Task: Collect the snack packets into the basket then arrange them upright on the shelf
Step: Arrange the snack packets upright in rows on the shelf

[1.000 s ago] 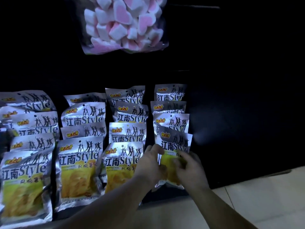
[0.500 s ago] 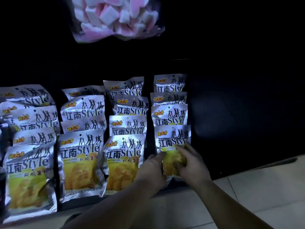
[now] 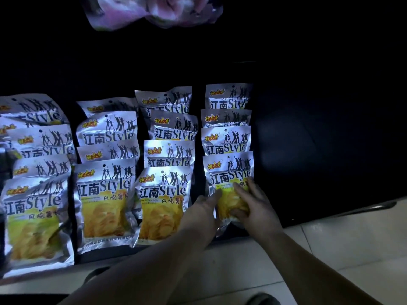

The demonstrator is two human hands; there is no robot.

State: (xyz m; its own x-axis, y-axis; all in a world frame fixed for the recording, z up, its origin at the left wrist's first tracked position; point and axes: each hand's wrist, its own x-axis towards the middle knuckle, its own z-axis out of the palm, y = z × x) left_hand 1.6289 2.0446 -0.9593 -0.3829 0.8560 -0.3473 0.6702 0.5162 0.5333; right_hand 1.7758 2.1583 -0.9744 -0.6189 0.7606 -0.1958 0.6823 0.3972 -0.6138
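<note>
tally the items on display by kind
chip packets: 17 (left edge cut off, may hide more)
pink bag: 1
total: 18

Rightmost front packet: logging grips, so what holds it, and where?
Right hand grips the front packet at its lower yellow part; left hand touches its left edge.

There are about 17 silver snack packets (image 3: 105,194) and 1 pink marshmallow bag (image 3: 132,14).
</note>
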